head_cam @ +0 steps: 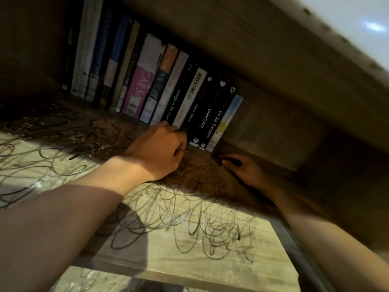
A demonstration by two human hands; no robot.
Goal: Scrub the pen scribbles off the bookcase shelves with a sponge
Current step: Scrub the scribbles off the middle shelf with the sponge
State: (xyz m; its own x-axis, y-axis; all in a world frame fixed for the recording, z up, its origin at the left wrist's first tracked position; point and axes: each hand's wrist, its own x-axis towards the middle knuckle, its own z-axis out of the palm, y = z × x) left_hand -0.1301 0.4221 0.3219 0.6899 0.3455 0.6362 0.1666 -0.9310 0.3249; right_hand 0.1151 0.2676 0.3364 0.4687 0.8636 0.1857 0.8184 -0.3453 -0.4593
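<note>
**Scribbled shelf awaits scrubbing**

Left hand (160, 148) curls at the books' (168, 85) feet; what it grips is hidden. Right hand (246, 171), in shadow, unclear. No sponge visible. Scribbles (189, 224) cover the shelf (263, 260) beneath both wrists. A sponge, likely soft and light, suits a pinch across its sides.

I count about sixteen books (147, 81) upright in one row along the shelf's (210, 249) back edge, the dim left ones hard to separate. Two hands: left hand (160, 148), right hand (246, 171). One scribbled shelf board.
</note>
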